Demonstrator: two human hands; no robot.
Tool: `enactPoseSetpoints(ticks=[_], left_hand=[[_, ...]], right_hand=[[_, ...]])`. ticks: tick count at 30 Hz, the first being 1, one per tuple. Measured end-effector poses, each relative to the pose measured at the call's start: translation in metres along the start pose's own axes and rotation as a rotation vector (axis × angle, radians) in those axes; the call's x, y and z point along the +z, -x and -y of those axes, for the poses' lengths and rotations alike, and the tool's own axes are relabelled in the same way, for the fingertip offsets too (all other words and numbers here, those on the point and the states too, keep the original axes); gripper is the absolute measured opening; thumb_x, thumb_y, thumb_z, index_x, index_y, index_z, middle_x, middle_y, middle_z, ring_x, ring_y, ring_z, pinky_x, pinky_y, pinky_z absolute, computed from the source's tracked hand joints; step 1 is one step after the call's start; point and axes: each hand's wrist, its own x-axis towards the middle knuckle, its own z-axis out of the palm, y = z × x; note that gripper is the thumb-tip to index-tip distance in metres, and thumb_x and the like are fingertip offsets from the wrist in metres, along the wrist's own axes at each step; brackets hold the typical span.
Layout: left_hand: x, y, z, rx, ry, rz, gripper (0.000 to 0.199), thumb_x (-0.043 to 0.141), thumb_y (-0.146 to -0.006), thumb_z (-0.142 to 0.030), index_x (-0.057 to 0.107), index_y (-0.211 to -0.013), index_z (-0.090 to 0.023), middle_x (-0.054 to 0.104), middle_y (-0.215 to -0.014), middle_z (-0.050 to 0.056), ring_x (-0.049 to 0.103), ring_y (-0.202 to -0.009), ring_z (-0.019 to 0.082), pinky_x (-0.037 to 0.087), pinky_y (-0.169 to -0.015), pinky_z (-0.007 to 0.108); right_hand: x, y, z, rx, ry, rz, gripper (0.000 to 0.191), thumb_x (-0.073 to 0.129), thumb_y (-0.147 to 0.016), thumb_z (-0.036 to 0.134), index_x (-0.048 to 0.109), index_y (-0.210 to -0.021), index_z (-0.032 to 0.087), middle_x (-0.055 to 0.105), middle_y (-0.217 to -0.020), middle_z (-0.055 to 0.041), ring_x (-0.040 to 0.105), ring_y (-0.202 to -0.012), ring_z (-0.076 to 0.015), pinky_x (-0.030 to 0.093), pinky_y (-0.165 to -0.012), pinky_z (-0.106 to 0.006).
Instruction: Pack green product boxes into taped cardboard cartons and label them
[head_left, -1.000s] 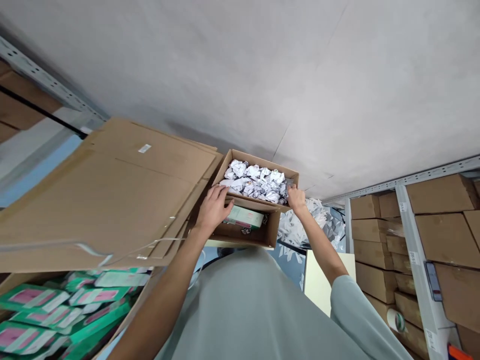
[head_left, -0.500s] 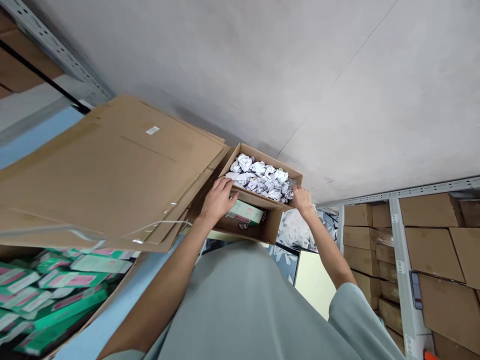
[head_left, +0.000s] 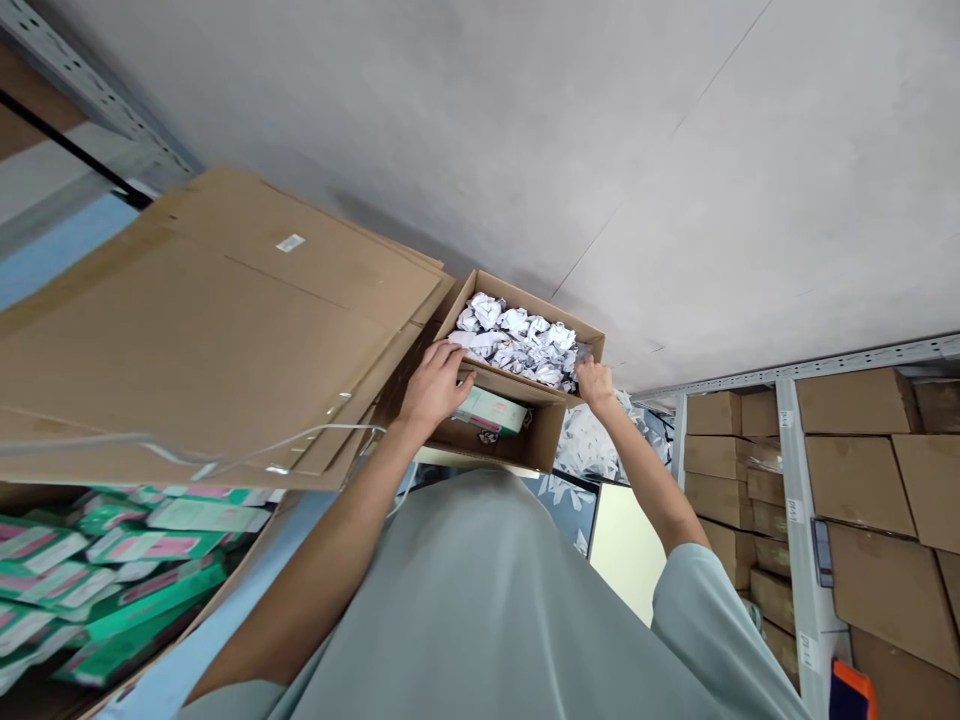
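Observation:
A cardboard box (head_left: 546,303) full of crumpled white paper (head_left: 517,342) stands beyond a second, nearer cardboard box (head_left: 546,440). Inside the nearer one lies a green and white carton (head_left: 491,410). My left hand (head_left: 436,385) rests at the left end of the paper-filled box, fingers curled over its near edge, thumb apart. At that box's right end, my right hand (head_left: 594,383) is closed on the near corner; its fingertips are partly hidden.
Flat cardboard sheets (head_left: 285,300) are stacked at the left, above a box of green and pink cartons (head_left: 150,545). Shredded white paper (head_left: 589,440) lies right of the boxes. Shelves with cardboard boxes (head_left: 855,480) stand at the right, beside a grey wall (head_left: 525,130).
The view has shifted slightly, so most things appear a little higher. My right hand has moved slightly left along the near edge of the paper-filled box. My left hand keeps its place.

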Motion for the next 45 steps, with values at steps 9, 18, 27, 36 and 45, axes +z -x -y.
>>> enactPoseSetpoints(ticks=[9,18,27,36,45], left_hand=[[0.002,0.001,-0.002,-0.036,0.013,0.012,0.044,0.061,-0.098,-0.03,0.067,-0.14,-0.017,0.064,-0.143,0.018,0.048,-0.151,0.036,0.04,-0.132,0.051],[0.002,0.002,-0.003,-0.041,0.004,0.022,0.042,0.061,-0.1,-0.031,0.067,-0.138,-0.015,0.063,-0.143,0.019,0.048,-0.15,0.036,0.04,-0.132,0.051],[0.0,0.004,-0.005,-0.037,-0.038,0.01,0.038,0.059,-0.101,-0.032,0.067,-0.136,-0.017,0.064,-0.14,0.018,0.051,-0.149,0.035,0.043,-0.13,0.05],[0.005,0.003,-0.002,-0.007,-0.045,-0.049,0.038,0.06,-0.099,-0.03,0.069,-0.134,-0.015,0.067,-0.137,0.019,0.053,-0.147,0.036,0.044,-0.129,0.05],[0.005,0.001,-0.002,-0.029,-0.06,-0.047,0.041,0.062,-0.096,-0.027,0.071,-0.134,-0.014,0.068,-0.137,0.02,0.053,-0.147,0.036,0.045,-0.129,0.05]], right_hand=[[-0.029,0.083,-0.031,0.047,-0.278,-0.296,0.028,0.048,-0.111,0.024,0.07,-0.128,0.02,0.073,-0.126,-0.0129,0.076,-0.096,-0.0238,0.053,-0.086,-0.031],[0.012,0.115,0.072,-0.287,-0.32,0.011,0.026,0.052,-0.11,0.019,0.069,-0.13,0.02,0.077,-0.128,-0.0118,0.078,-0.107,-0.0244,0.055,-0.084,-0.029],[0.038,0.057,0.118,-0.265,-0.288,0.148,0.043,0.075,-0.106,0.044,0.067,-0.141,0.019,0.069,-0.141,-0.0107,0.072,-0.119,-0.0269,0.065,-0.101,-0.05],[0.011,0.083,0.094,-0.295,-0.34,0.043,0.03,0.045,-0.118,0.027,0.067,-0.138,0.021,0.077,-0.136,-0.0116,0.077,-0.116,-0.0228,0.057,-0.094,-0.03],[-0.035,-0.01,0.035,-0.011,-0.341,0.154,0.046,0.069,-0.106,0.045,0.066,-0.145,0.02,0.074,-0.146,-0.0166,0.073,-0.132,-0.0307,0.057,-0.103,-0.034]])
